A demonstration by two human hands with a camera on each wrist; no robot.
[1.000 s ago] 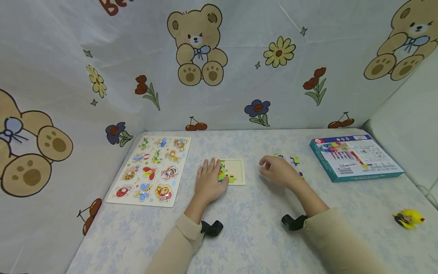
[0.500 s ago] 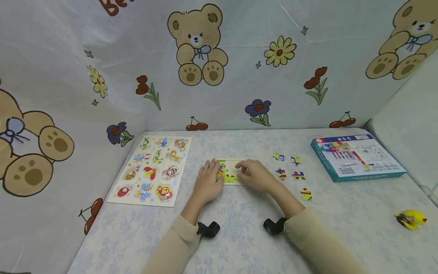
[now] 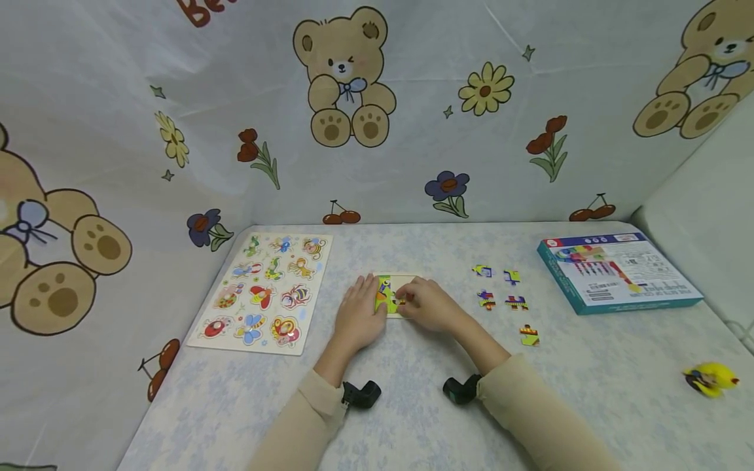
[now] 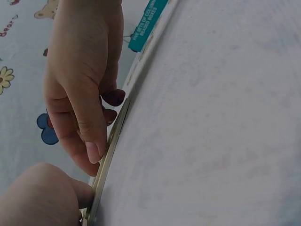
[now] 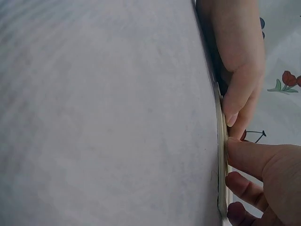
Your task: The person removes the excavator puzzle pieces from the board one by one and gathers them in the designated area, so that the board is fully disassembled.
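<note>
A small wooden puzzle tray (image 3: 412, 279) lies on the table, its left part covered by joined green, yellow and blue puzzle pieces (image 3: 383, 288). My left hand (image 3: 357, 315) rests with straight fingers along the tray's left side and covers that edge. From the right, my right hand (image 3: 432, 304) reaches over the tray, its curled thumb and fingers pinching a puzzle piece (image 3: 400, 298) with dark and red markings, mostly hidden beneath them. In the right wrist view, the right thumb (image 5: 249, 155) meets the tray's edge (image 5: 221, 155), and the left hand (image 5: 240, 56) is beyond it.
Several loose puzzle pieces (image 3: 516, 302) lie right of the tray. Farther right are a teal-sided box (image 3: 618, 275) and a yellow toy (image 3: 711, 379). On the left lies a board with insect pictures (image 3: 259, 294). A bear-print cloth (image 3: 400, 176) hangs along the back.
My right hand has moved left from the loose pieces to the tray, bringing its fingertips down onto it. The left hand has stayed at the tray's left side.
</note>
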